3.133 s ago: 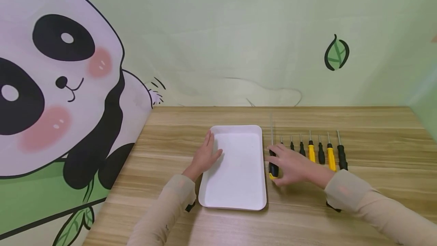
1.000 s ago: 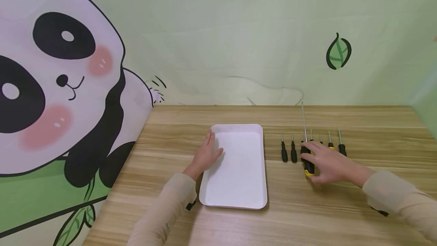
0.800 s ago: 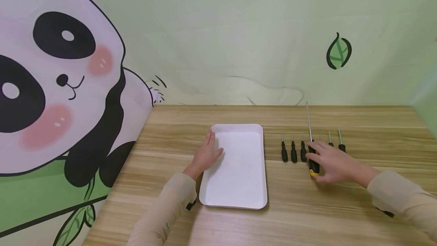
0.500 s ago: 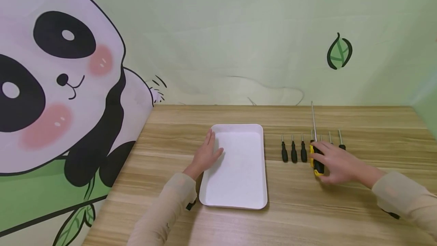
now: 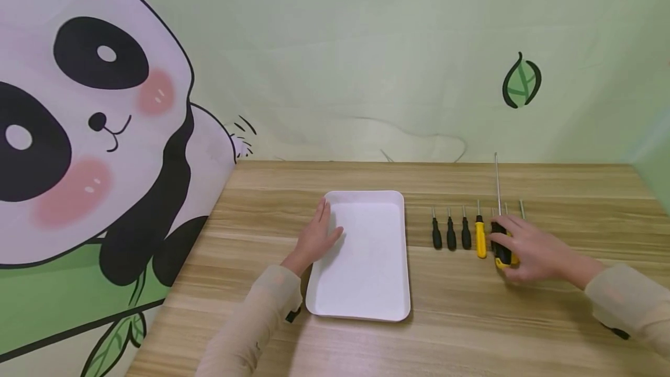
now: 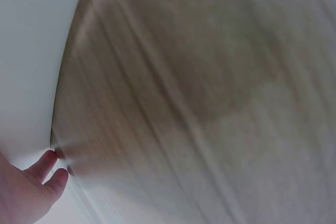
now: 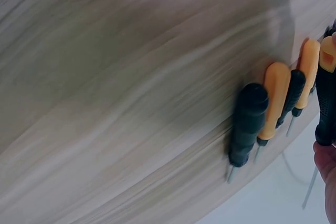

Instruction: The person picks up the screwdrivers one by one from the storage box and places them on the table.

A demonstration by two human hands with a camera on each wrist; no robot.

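My right hand [image 5: 539, 253] grips a long screwdriver [image 5: 501, 247] by its black handle with a yellow end. Its thin shaft points toward the wall, above the row of smaller screwdrivers. In the right wrist view the long screwdriver [image 7: 326, 98] shows at the right edge, apart from the tools on the table. At the white tray [image 5: 361, 266], my left hand [image 5: 314, 242] rests on the left rim, fingers extended and thumb over the inside. The left wrist view shows only some of the left hand's fingers [image 6: 55, 182] at the tray's edge [image 6: 31, 77].
Left of the right hand lie several small screwdrivers, among them a black one [image 5: 451, 234] and a yellow one [image 5: 480, 240]. Others, including a thick black screwdriver [image 7: 248, 124] and a yellow one [image 7: 275, 98], are partly hidden under the right hand in the head view.
The right hand has carried the long screwdriver from beside the tray to the right, over the row, uncovering the small screwdrivers on the left. Left hand and tray have stayed put.
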